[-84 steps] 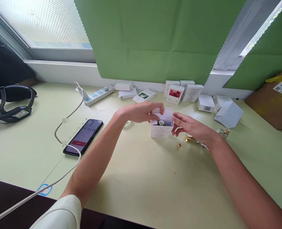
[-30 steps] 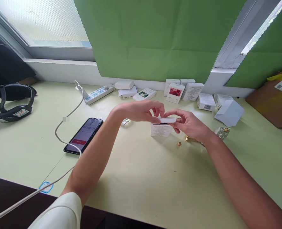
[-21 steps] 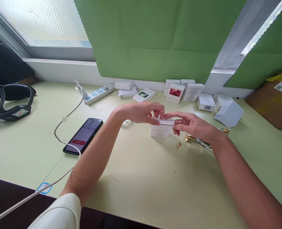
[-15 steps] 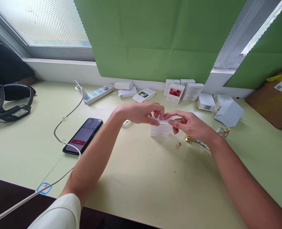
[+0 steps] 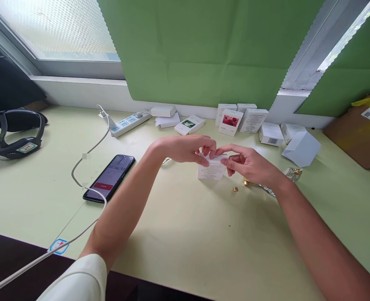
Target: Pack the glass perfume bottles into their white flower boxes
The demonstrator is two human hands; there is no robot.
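Left hand (image 5: 189,148) and right hand (image 5: 244,161) hold 1 upright white box (image 5: 210,172).

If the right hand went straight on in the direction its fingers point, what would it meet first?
Probably the left hand, just ahead at the top of the white box that the right hand touches; whether the two hands touch is unclear.

Head view — forward, down across desk (image 5: 185,242)
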